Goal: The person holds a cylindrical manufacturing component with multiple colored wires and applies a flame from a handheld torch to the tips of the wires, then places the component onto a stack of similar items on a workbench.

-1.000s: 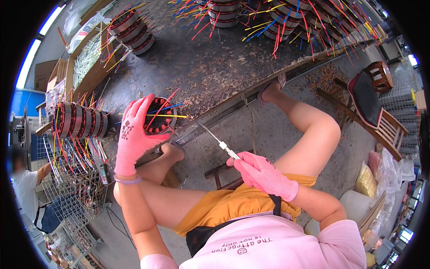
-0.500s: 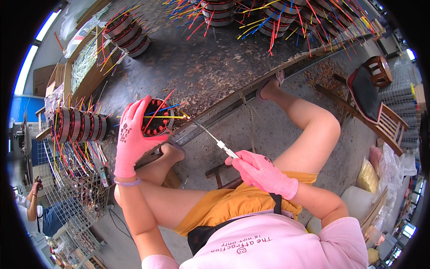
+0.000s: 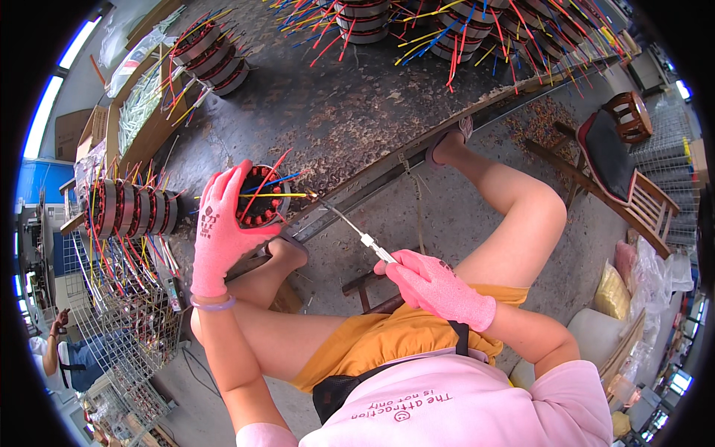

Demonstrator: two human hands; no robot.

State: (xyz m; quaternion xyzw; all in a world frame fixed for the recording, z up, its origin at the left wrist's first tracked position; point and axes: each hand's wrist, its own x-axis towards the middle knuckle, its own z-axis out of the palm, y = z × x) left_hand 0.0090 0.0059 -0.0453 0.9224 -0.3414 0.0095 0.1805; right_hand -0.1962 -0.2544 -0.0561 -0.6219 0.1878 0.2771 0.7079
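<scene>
Gloved in pink, 2 hands are at work: the left hand (image 3: 217, 231), left of centre in the frame, curls around a ring-shaped motor part (image 3: 260, 216), its fingers close together at the ring's left side and its thumb along the lower edge. The ring, dark with red windings inside, is at the edge of a worn, dark table (image 3: 320, 119). From it a yellow wire (image 3: 287, 194), a blue wire (image 3: 284, 179) and a red wire (image 3: 279, 161) reach rightward.

Near the centre, the right hand (image 3: 439, 289) pinches the white handle of a thin metal-tipped tool (image 3: 376, 248). Its tip points up and left, just beside the yellow wire's end; whether they touch, I cannot tell.

A row of similar rings (image 3: 134, 208) lies at left, with another stack (image 3: 212, 56) at upper left and several more (image 3: 363, 22) along the top. At right is a wooden chair (image 3: 611, 156) with a black pad.
</scene>
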